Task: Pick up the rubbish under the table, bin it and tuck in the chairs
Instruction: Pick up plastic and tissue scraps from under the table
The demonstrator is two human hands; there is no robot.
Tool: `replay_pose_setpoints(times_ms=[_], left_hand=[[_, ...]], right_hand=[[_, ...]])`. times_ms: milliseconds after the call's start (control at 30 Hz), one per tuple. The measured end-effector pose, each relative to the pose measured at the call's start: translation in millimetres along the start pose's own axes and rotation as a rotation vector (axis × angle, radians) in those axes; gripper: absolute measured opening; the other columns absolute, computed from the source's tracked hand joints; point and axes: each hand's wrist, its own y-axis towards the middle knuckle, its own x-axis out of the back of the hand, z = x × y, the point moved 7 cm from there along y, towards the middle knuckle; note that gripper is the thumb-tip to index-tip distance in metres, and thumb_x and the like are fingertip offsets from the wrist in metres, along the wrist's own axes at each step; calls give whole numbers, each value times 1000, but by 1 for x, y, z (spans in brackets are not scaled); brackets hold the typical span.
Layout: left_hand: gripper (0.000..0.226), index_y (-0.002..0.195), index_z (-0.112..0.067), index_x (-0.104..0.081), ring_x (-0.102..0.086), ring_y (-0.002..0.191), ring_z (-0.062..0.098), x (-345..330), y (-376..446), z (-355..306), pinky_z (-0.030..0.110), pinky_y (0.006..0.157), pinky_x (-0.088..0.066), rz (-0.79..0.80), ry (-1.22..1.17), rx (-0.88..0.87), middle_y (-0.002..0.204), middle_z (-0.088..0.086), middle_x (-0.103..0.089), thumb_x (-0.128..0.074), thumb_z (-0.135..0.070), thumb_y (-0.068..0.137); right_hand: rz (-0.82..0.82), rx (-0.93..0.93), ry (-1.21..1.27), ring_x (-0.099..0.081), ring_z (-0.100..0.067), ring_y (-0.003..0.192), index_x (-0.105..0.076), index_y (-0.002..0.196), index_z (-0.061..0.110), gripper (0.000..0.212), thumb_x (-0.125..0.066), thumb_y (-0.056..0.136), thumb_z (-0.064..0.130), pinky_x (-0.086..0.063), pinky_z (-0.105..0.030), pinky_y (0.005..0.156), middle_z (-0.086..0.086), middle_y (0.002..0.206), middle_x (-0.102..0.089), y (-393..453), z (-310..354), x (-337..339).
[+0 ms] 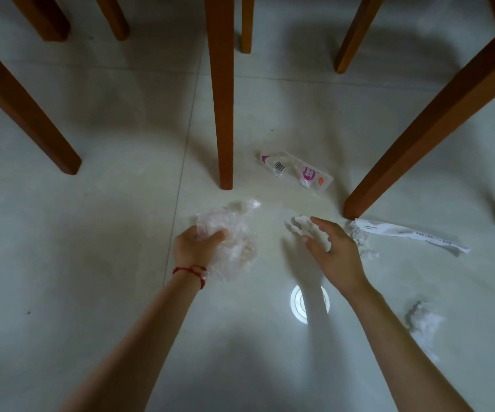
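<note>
Head view: the left hand (pixel 200 245) grips a crumpled clear plastic bag (pixel 231 233) on the pale tiled floor (pixel 91 233). The right hand (pixel 334 248), fingers spread, reaches over a small crumpled white tissue (pixel 299 226) near the brown wooden legs (pixel 222 114).

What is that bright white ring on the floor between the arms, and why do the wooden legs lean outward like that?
Head view: the bright ring looks like a ceiling lamp's glare mirrored in the glossy floor tiles, with the right arm's shadow crossing it; the wooden legs splay because of wide-angle distortion; light is dim, shadows soft; the left hand gripping crumpled plastic and the right hand look sharp.
</note>
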Motion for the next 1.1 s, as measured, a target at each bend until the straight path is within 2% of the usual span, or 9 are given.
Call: replay_pose_setpoints(times_ms=[267,400,533,667,733,800,867,933,1100], left_hand=[[39,72,9,-56,-47,58,20,33,-10,0,24,47,-39,-142,-123,-39,65,13,-55,-73,-25,67],[27,64,-3,-57,-49,53,17,38,-15,1,17,42,-39,-144,-138,-62,60,6,-56,-73,-24,67],[21,59,-16,-56,-52,52,12,40,-18,-2,19,44,-39,-156,-158,-70,58,-1,-57,-74,-25,66],[24,53,-21,-54,-51,49,7,46,-23,-4,11,40,-38,-179,-199,-50,53,-9,-56,-75,-23,65],[32,46,-24,-51,-46,44,2,52,-32,-4,16,43,-38,-184,-227,-25,43,-12,-52,-76,-20,65],[30,47,-22,-53,-47,47,5,60,-44,-4,21,48,-40,-194,-237,-12,47,-10,-53,-77,-19,65],[18,59,-18,-60,-52,55,11,68,-61,-8,24,53,-43,-186,-215,-5,59,-1,-59,-76,-24,65],[16,64,-18,-62,-53,53,6,75,-81,-14,15,49,-43,-160,-218,8,61,-5,-60,-76,-25,65],[38,51,-18,-42,-34,39,0,101,-135,-45,10,38,-29,-163,-266,52,48,-6,-39,-76,-17,66]], right_hand=[[-3,-17,-50,-55,-19,103,-58,116,8,43,-72,76,12,-39,-21,80,-10,115,-61,30,-1,-21],[-57,19,-155,-56,-30,99,-66,103,3,27,-65,76,1,-37,-22,77,-18,103,-65,34,0,-24],[-98,-96,10,-57,-17,77,-71,93,6,17,-63,78,3,-36,-7,63,-12,88,-70,31,-7,-22],[-59,-382,316,-50,-14,58,-71,91,5,15,-69,76,8,-40,-10,58,-7,63,-59,20,-19,-21],[-49,-460,451,-46,-22,64,-65,85,-10,19,-69,75,6,-45,-27,69,-13,67,-52,9,-15,-16],[-39,-519,548,-51,-25,69,-62,76,-10,13,-68,74,2,-49,-37,79,-16,68,-54,-6,-3,-8],[-9,-554,632,-57,-22,68,-67,66,0,9,-67,75,-1,-52,-33,77,-12,61,-58,-21,17,2],[10,-565,702,-61,-20,67,-68,66,5,12,-67,76,-2,-54,-29,74,-7,59,-61,-35,40,15],[28,-547,754,-67,-15,64,-69,81,-1,6,-69,75,-1,-58,-23,68,-7,69,-69,-69,105,59]])
